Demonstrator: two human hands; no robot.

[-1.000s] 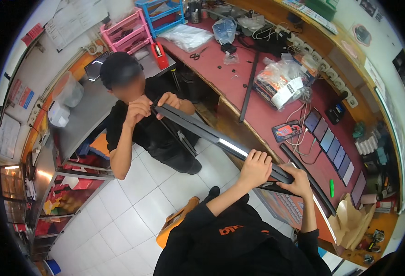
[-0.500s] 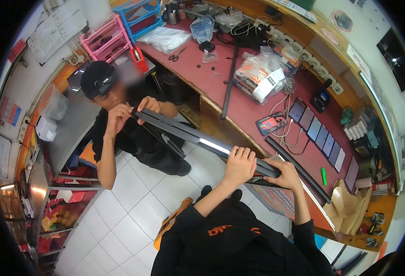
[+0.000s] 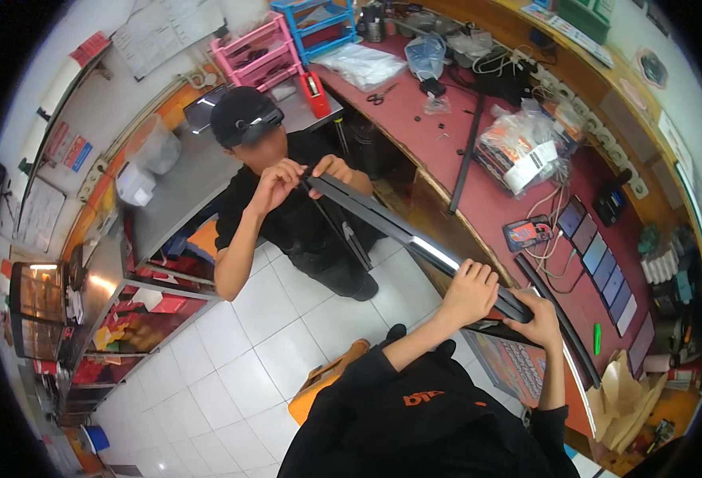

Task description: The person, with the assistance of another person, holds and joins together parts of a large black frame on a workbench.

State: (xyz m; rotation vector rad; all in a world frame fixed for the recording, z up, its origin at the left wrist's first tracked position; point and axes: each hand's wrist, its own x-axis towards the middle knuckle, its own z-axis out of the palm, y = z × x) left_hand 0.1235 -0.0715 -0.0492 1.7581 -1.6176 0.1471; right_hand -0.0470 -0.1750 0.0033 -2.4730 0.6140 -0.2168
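A long black metal bar stretches through the air between me and a co-worker. My left hand is wrapped over it, fingers closed, a short way from the near end. At that near end, my right hand grips the same bar with its thumb on top. The co-worker's hands hold the far end, close to the face. From there a thinner dark bar hangs at an angle below the long one.
On the red worktop lie two more black bars, a multimeter, scissors, a plastic-wrapped package and several phones. An orange stool stands left of me. Metal shelving lines the left side.
The whole scene has shifted rightward in view as my head turned left. Both my hands keep their grip on the bar, and the co-worker still holds the far end.
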